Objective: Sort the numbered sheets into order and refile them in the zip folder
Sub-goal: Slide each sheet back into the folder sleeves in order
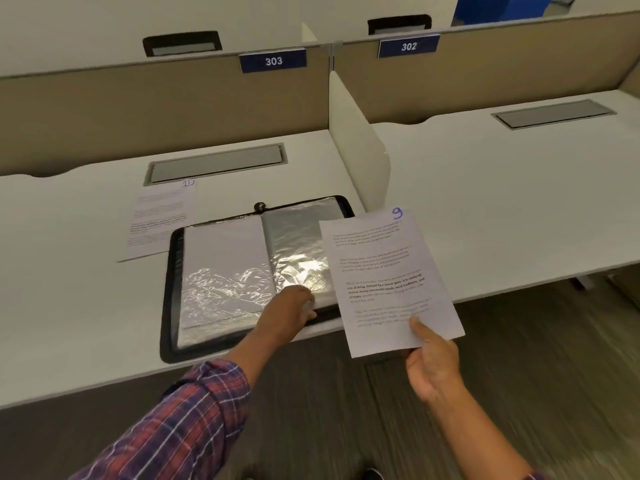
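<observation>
A black zip folder (pixel 172 292) lies open on the white desk (pixel 69 306), showing shiny plastic sleeves (pixel 225 268). My left hand (pixel 289 308) rests on the lower edge of the right-hand sleeve, its fingertips hidden under it. My right hand (pixel 431 362) pinches the bottom edge of a printed sheet marked 9 (pixel 384 275), held over the folder's right side and the desk's front edge. Another sheet marked 10 (pixel 157 220) lies flat on the desk behind the folder's left corner.
A white divider panel (pixel 356 147) splits this desk from the neighbouring desk (pixel 502 202). Grey cable hatches (pixel 216 164) are set in both desktops. Beige partitions carry blue signs 303 (pixel 273 61) and 302. Dark floor lies below the desk edge.
</observation>
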Demonstrator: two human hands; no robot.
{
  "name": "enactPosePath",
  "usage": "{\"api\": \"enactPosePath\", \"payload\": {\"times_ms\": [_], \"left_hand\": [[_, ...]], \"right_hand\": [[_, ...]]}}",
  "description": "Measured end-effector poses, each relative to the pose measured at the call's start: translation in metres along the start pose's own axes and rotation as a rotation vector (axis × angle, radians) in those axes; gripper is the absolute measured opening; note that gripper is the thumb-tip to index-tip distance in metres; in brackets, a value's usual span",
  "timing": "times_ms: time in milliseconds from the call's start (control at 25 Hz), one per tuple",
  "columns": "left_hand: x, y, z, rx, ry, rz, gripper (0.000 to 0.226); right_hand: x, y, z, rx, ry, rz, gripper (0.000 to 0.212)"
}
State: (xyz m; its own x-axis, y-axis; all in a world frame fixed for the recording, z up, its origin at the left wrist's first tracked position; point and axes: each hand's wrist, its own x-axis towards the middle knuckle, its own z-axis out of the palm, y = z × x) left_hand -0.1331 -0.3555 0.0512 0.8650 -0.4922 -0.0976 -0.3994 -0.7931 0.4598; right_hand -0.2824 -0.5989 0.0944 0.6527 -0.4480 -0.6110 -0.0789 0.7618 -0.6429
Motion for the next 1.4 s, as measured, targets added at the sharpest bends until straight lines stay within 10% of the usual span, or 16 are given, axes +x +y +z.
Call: {"api": "enactPosePath", "payload": {"times_ms": [1400], "left_hand": [[0.025, -0.005, -0.024, -0.171, 0.102, -0.157, 0.013]], "right_hand": [[0.023, -0.028, -0.084, -0.626, -0.288, 0.18, 0.037]]}}
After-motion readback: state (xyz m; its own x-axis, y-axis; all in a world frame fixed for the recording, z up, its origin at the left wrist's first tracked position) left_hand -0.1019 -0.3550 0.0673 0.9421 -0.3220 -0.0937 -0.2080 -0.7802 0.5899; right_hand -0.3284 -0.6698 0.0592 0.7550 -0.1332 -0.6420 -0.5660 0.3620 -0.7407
